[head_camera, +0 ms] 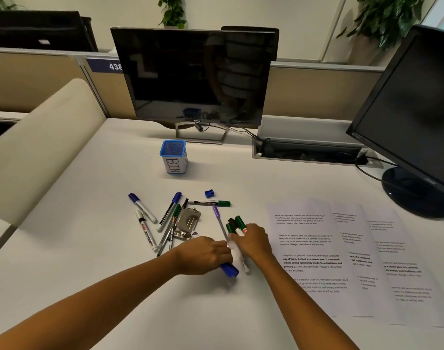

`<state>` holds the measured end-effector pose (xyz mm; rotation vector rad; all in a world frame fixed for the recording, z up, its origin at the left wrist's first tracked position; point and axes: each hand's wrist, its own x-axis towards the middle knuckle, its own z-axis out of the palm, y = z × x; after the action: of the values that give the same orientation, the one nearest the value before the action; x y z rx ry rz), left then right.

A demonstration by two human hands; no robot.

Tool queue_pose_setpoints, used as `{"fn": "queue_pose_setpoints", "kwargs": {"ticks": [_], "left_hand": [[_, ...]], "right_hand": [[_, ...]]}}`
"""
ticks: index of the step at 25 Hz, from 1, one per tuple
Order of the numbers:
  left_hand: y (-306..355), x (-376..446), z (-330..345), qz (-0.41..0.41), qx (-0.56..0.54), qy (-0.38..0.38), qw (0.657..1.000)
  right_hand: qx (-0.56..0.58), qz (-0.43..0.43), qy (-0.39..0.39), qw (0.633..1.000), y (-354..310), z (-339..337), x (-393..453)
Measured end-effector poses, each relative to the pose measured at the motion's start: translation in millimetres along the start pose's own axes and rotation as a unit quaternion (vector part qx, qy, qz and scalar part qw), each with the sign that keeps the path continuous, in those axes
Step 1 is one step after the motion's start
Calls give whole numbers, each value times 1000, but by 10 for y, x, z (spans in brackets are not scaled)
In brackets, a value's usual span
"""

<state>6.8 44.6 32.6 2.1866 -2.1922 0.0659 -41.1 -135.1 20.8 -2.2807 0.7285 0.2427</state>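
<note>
My right hand (252,239) grips a bundle of markers (237,226); their green and black caps stick out past my fingers. My left hand (204,253) holds a blue-capped marker (229,269) right beside that bundle, and the two hands touch. Several loose markers and pens (162,221) lie scattered on the white desk (114,261) to the left. A green-capped marker (210,203) and a purple pen (219,221) lie just beyond my hands. A blue mesh pen holder labelled BIN (174,156) stands upright farther back.
A small blue sharpener (209,193) and a metal clip (188,221) lie among the pens. Printed sheets (347,253) cover the desk to the right. Behind stand a dark monitor (193,77), a second monitor (413,117) at right and an open cable tray (309,150).
</note>
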Motion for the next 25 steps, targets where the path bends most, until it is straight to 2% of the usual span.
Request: {"fn": "queue_pose_setpoints", "kwargs": {"ticks": [1,3,4,6,7,8,10,11,12,13,14,15,18,20,22,25], "left_hand": [[6,-25,1,-31,-10,30,999],[41,-54,-36,-163,-104,80,978],[73,-57,-65,-246,-176,104,948],[114,-26,-80,-374,-315,165,857],[120,-5,-78,-425,-392,201,791],[129,29,-77,-468,-481,239,701],[124,114,-47,-529,-645,311,455],[120,150,-33,-548,-689,336,336],[124,180,-33,-561,-712,348,240],[129,206,-18,-566,-725,349,179],[135,234,-8,-562,-737,344,151],[144,267,-17,-547,-751,340,144],[187,341,-45,-488,-790,337,152],[183,365,-56,-495,-791,328,144],[167,383,-40,-516,-782,309,163],[111,368,12,-552,-746,317,195]], "right_hand": [[-12,-5,-3,1000,-9,1,-1],[-28,-7,-12,1000,-24,-1,13],[-23,-6,-19,1000,-25,-15,28],[16,2,-42,999,-12,-81,64],[43,5,-59,997,-14,-131,80],[71,6,-81,994,-26,-196,81],[130,2,-134,982,-76,-298,54],[165,0,-160,973,-124,-325,29],[202,3,-181,963,-190,-340,-4],[235,9,-192,953,-265,-343,-42],[252,10,-195,948,-348,-339,-82],[247,3,-194,949,-433,-338,-122],[63,-64,-198,976,-641,-293,-249],[-19,-93,-185,978,-737,-227,-331],[-49,-116,-144,981,-780,-205,-391],[-25,-108,-110,988,-701,-267,-382]]}}
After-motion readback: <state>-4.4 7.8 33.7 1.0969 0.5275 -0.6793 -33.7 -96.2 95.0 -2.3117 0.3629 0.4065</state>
